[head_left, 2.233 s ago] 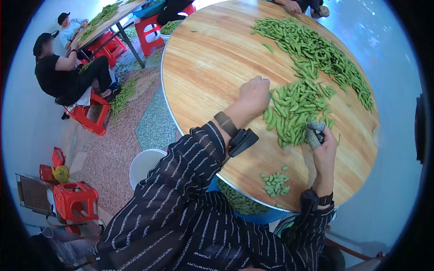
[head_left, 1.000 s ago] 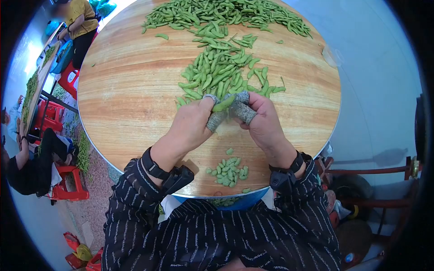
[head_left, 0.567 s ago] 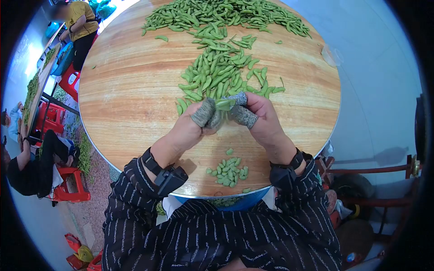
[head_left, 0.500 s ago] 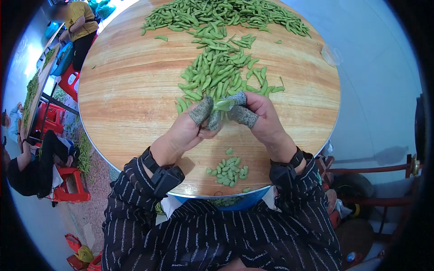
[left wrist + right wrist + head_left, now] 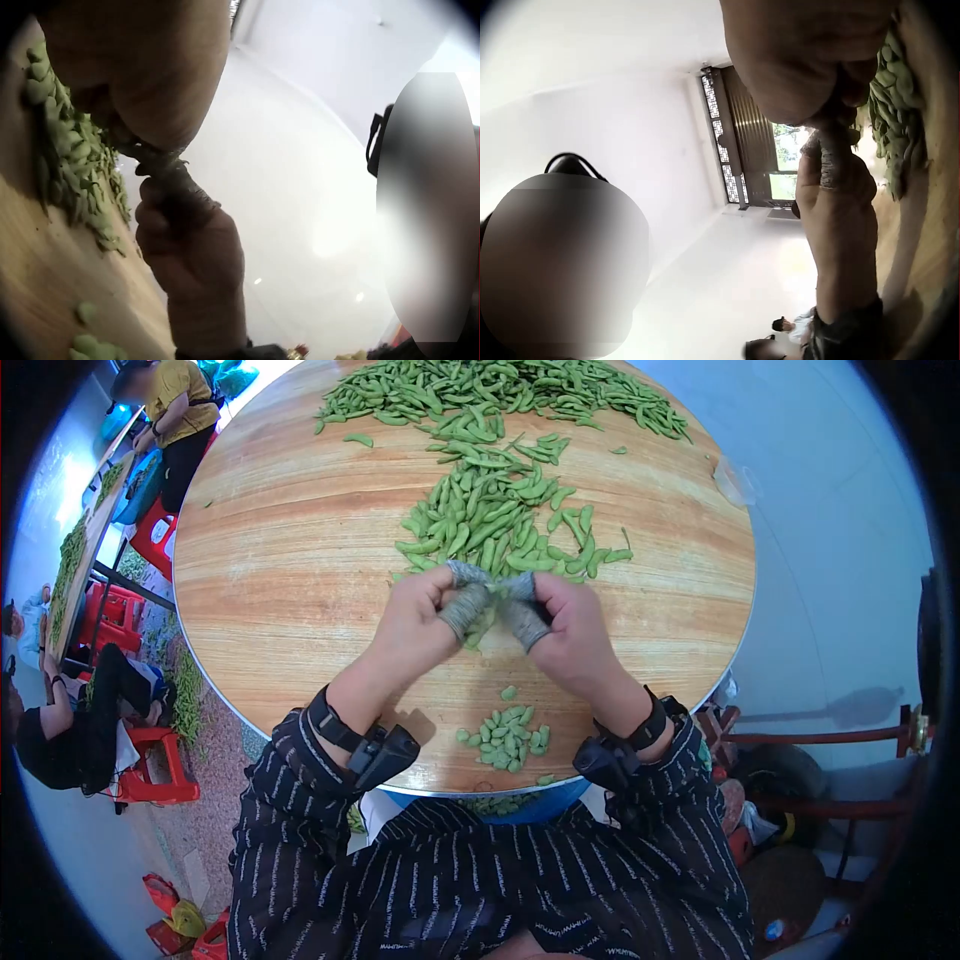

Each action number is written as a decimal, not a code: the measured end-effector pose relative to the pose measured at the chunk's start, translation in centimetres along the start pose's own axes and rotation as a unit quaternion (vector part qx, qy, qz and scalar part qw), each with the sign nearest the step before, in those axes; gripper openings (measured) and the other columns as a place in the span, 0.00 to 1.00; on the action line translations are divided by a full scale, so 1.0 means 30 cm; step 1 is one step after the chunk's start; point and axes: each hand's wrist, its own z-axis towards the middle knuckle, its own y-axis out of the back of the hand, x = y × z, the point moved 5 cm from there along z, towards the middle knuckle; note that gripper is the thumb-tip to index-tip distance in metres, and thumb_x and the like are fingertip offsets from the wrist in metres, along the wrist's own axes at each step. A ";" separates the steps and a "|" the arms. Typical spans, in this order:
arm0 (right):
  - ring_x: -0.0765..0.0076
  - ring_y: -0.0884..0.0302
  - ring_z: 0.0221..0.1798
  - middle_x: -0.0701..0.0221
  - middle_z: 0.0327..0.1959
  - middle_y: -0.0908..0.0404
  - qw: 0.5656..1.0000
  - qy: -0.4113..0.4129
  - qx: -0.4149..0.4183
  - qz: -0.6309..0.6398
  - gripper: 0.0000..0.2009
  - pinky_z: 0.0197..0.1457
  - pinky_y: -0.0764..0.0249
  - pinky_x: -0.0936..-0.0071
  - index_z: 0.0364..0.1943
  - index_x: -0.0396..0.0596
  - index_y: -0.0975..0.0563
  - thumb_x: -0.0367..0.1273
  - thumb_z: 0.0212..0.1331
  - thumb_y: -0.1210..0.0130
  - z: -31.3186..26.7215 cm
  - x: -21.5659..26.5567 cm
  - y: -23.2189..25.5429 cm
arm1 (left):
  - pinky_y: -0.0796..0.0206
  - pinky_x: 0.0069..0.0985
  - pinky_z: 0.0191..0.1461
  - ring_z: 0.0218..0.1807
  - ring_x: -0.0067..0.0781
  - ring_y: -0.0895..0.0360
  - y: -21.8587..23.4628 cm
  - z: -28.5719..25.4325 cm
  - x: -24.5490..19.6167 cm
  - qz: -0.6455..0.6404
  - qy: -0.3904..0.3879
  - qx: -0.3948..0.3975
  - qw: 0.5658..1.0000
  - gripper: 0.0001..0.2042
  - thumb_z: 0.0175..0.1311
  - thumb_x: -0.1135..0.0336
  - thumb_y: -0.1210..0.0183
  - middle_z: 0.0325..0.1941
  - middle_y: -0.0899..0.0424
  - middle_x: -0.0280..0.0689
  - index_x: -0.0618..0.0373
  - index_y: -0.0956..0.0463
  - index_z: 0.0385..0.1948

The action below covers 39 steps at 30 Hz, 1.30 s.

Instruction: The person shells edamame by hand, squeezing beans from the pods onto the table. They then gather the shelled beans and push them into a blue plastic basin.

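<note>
My left hand (image 5: 415,622) and right hand (image 5: 578,632) meet fingertip to fingertip over the near half of the round wooden table (image 5: 290,550). Grey knitted sleeves cover the thumb and forefinger of each. Between them they pinch a green edamame pod (image 5: 482,628), mostly hidden by the fingers and blurred. Just beyond lies a loose pile of edamame pods (image 5: 480,520). Closer to my body sits a small heap of shelled beans (image 5: 505,738). In the left wrist view, the right hand (image 5: 199,247) has its fingers bent; the right wrist view shows the left hand (image 5: 840,210) likewise.
A larger heap of pods (image 5: 500,388) covers the table's far side. Below the near edge stands a blue tub (image 5: 545,800) with beans in it. A clear plastic cup (image 5: 735,482) is at the right rim. Other people and red stools (image 5: 155,765) are at the left.
The head view has swung right since the first frame. Both hands came together from the pod pile, pinching a pod; now their fingertips are closer and the pod is more hidden.
</note>
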 end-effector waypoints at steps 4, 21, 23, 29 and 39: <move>0.53 0.33 0.25 0.60 0.20 0.31 0.985 0.092 -0.009 -0.149 0.04 0.27 0.37 0.65 0.24 0.41 0.31 0.24 0.41 0.50 -0.011 0.049 -0.013 | 0.48 0.13 0.18 0.16 0.12 0.37 -0.001 -0.001 0.017 -0.069 0.098 0.011 0.993 0.03 0.54 0.73 0.48 0.16 0.29 0.27 0.59 0.30 0.29; 0.86 0.39 0.20 0.76 0.21 0.30 0.946 -0.112 0.031 0.304 0.04 0.19 0.48 0.92 0.31 0.43 0.27 0.27 0.54 0.53 0.013 -0.043 0.042 | 0.39 0.23 0.32 0.28 0.29 0.30 -0.016 -0.005 -0.038 0.114 -0.085 0.072 0.987 0.07 0.56 0.69 0.51 0.23 0.28 0.37 0.61 0.34 0.34; 0.86 0.39 0.20 0.75 0.22 0.30 0.939 -0.123 0.038 0.319 0.05 0.19 0.48 0.92 0.32 0.42 0.28 0.27 0.53 0.52 0.012 -0.044 0.031 | 0.39 0.26 0.32 0.28 0.36 0.29 -0.014 -0.003 -0.032 0.158 -0.098 0.058 0.981 0.07 0.55 0.69 0.51 0.23 0.28 0.42 0.61 0.34 0.33; 0.88 0.37 0.21 0.78 0.24 0.29 0.916 -0.140 0.071 0.369 0.05 0.20 0.44 0.91 0.33 0.45 0.28 0.27 0.53 0.50 0.006 -0.037 0.001 | 0.38 0.36 0.27 0.27 0.52 0.29 -0.027 -0.017 -0.041 0.275 -0.173 0.008 0.946 0.06 0.52 0.69 0.50 0.22 0.28 0.49 0.60 0.34 0.28; 0.88 0.37 0.21 0.79 0.23 0.29 0.905 -0.157 0.087 0.385 0.04 0.21 0.44 0.91 0.33 0.45 0.27 0.28 0.53 0.50 0.002 -0.039 -0.006 | 0.37 0.37 0.23 0.23 0.46 0.27 -0.033 -0.032 -0.074 0.426 -0.218 -0.029 0.878 0.07 0.47 0.68 0.45 0.18 0.28 0.44 0.58 0.34 0.24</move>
